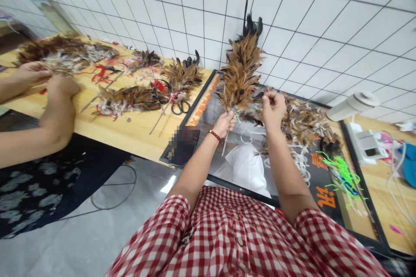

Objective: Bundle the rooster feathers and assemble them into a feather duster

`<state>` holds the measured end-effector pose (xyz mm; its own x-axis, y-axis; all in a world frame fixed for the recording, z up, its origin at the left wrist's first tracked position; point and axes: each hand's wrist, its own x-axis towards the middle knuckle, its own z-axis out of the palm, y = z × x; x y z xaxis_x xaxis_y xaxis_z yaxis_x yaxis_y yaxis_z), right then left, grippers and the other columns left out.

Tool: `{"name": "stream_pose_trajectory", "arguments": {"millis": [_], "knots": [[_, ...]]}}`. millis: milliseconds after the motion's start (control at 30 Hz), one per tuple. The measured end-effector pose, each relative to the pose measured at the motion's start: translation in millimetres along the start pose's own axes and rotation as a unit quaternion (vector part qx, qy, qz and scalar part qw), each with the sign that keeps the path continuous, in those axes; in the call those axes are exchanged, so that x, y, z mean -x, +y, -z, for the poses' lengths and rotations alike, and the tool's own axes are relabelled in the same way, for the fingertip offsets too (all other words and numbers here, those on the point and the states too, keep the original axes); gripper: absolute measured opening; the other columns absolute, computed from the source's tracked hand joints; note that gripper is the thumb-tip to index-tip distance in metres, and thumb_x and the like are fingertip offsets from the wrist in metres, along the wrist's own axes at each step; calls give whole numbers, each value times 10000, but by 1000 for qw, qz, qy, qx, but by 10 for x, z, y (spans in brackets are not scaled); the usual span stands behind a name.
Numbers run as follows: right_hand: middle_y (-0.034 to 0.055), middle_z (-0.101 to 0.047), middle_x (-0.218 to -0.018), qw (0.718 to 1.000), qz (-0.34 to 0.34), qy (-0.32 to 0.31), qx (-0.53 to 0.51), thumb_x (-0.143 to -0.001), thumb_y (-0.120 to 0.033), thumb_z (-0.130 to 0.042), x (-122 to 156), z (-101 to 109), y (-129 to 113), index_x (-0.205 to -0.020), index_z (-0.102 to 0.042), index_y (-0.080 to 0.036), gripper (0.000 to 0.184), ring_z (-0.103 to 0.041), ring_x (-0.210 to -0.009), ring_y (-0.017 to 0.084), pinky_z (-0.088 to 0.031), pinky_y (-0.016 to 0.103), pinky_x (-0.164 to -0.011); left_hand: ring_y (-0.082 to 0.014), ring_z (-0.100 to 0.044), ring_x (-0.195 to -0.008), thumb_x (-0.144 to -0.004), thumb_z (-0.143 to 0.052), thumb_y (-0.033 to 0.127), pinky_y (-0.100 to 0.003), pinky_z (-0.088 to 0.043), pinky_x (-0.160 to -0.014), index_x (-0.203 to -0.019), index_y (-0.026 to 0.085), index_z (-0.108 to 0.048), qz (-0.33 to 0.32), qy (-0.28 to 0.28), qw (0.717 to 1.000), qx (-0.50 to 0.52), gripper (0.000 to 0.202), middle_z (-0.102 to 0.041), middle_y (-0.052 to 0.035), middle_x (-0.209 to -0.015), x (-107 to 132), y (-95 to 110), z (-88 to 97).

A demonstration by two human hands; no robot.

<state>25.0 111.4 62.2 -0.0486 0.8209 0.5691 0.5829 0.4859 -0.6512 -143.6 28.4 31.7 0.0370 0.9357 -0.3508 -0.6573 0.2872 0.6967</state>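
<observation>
Left hand [225, 124]: closed narrowly round the stick [224, 147] of the feather duster [242, 73], just below its plumes; we wear a beaded bracelet [214, 135] on that wrist.
Right hand [274, 106]: raised just right of the duster, fingers bent in toward the thumb; we cannot tell whether anything thin is pinched between them.
Duster: at the upper middle of the frame, brown plumes topped by black ones, a bright green tie [237, 117] at its base.
Board: we work over a dark, black-framed board [313, 181] with orange characters [325, 198], lying on the wooden desk [136, 136].
Right of centre: we see loose feathers [302, 117], white strands [301, 165] and green strands [342, 173] on the board.
Lower middle: white cloth [248, 166] near our checked shirt [234, 229].
Right edge: a white bottle [352, 106] and a white power adapter [368, 143].
Left of centre: two feather bundles [130, 98] [183, 75], scissors [181, 107] beside them, red strips [102, 73] farther left.
Left edge: a co-worker's hands [34, 73] among more feathers [65, 52].
</observation>
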Motion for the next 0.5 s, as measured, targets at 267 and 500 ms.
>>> {"name": "stream_pose_trajectory", "arguments": {"millis": [267,500], "knots": [[141,-705,-1285,977,-103,-129,-132,-756,-428,-689,500,-228,174,-1185,-655,-188,492,-634,-1221,277,-458,446,-1122,-3,-238,-397,-1015,-617,338,-103,-133,-390,-795,157,-517,9,-17,1000,24,301,-374,90,-579,30,41,-21],[-24,-552,-615,906,-181,-333,-188,-582,-669,-851,167,-184,-35,-660,-641,-181,538,-441,-629,115,-418,297,-684,-15,-232,-383,-1084,-440,290,-114,-144,-378,-801,146,-541,9,-21,997,69,334,-364,78,-574,94,144,34]]}}
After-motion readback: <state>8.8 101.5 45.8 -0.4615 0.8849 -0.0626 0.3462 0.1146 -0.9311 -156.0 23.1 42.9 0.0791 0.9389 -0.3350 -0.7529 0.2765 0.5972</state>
